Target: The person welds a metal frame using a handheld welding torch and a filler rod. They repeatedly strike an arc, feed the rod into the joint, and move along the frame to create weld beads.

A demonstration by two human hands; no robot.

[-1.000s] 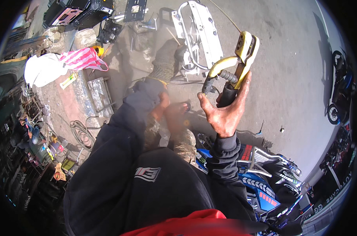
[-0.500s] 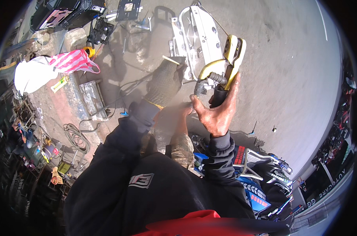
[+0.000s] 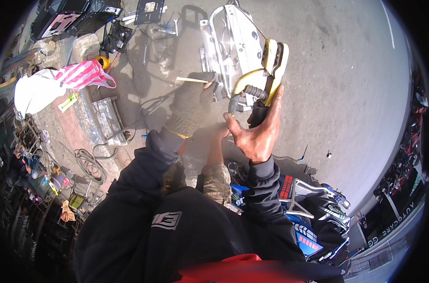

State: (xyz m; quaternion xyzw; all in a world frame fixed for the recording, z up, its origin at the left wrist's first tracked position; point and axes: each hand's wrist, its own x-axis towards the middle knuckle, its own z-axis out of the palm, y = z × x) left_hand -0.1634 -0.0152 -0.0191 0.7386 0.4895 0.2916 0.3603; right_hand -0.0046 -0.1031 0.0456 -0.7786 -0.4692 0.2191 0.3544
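My right hand (image 3: 259, 137) is wrapped round the black grip of a yellow-and-black clamp-like tool (image 3: 276, 66), which looks like a welding electrode holder. A thin rod (image 3: 254, 26) runs from its jaws toward the white metal frame (image 3: 242, 37) on the ground ahead. Beside the grip curves a yellow tube bound with dark tape. In a worn grey knit glove, my left hand (image 3: 191, 104) pinches a short pale-yellow stick (image 3: 191, 79) at the fingertips, left of the frame. Haze blurs part of the glove.
Spanners (image 3: 176, 27) and a black plate (image 3: 149, 10) lie on the ground at far left. A striped bag (image 3: 87, 74), a metal block (image 3: 109, 120) and coiled cable (image 3: 90, 165) are at left. A blue-and-black motorbike (image 3: 304, 212) stands close on my right.
My left hand has moved forward, and the pale stick in it now points left, nearly level. The tool in my right hand has shifted slightly left in view.
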